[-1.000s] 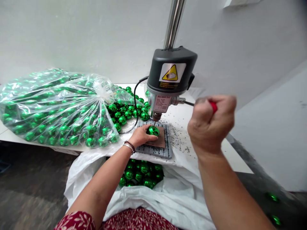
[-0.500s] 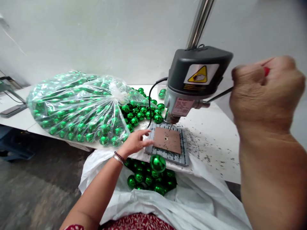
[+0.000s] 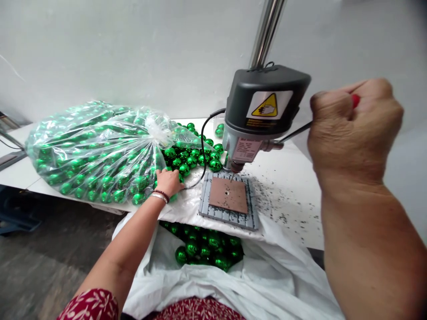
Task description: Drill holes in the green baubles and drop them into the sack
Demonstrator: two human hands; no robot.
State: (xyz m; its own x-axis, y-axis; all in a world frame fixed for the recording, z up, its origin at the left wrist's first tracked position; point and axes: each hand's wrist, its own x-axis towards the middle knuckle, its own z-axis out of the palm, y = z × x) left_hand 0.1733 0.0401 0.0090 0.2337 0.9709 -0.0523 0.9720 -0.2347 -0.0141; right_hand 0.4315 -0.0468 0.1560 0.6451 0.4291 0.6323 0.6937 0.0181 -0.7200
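My right hand (image 3: pixel 355 129) is closed around the lever (image 3: pixel 296 132) of a small drill press (image 3: pixel 267 102); a bit of its red knob (image 3: pixel 356 101) shows between the fingers. The drill bit (image 3: pixel 232 177) hangs above a brown square plate (image 3: pixel 230 202), which has a small hole in it. My left hand (image 3: pixel 168 181) is over the shiny green balls (image 3: pixel 191 162) beside the clear plastic bag. Its fingers are apart, their tips partly hidden among the balls. More green balls (image 3: pixel 205 249) lie in a white sack (image 3: pixel 267 271) at my lap.
A knotted, bulging clear bag (image 3: pixel 100 155) of green balls covers the table's left side. Dark shavings (image 3: pixel 283 200) litter the white table (image 3: pixel 303 222) right of the grey base (image 3: pixel 253 220). A black cable (image 3: pixel 204 146) loops down from the drill. A clear container (image 3: pixel 218 126) stands behind.
A green ball has dropped from beside my left hand into the sack. That hand has moved left to the loose balls by the bag. My right hand stays on the lever.
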